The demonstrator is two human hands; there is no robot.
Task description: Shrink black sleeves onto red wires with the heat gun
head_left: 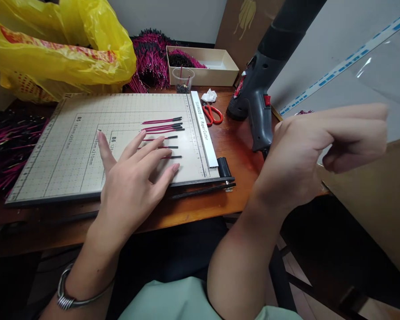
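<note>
My left hand [133,173] lies with fingers spread over the paper cutter board [66,142], its fingertips at several short red wires with black ends [163,128]. Some of the lower wires are partly covered by the fingers. My right hand [323,142] is raised off the table at the right, wrist bent and fingers curled together. Whatever those fingers hold, if anything, is hidden. Along the board's right side runs a white strip [204,129] with printed lettering.
Behind the board are a yellow bag [63,49], a heap of wires [151,58], an open box [216,73] and a clear cup [183,80]. Red-handled scissors [213,114], crumpled tissue [209,96] and a dark heat gun [258,89] stand right. More wires [13,151] lie left.
</note>
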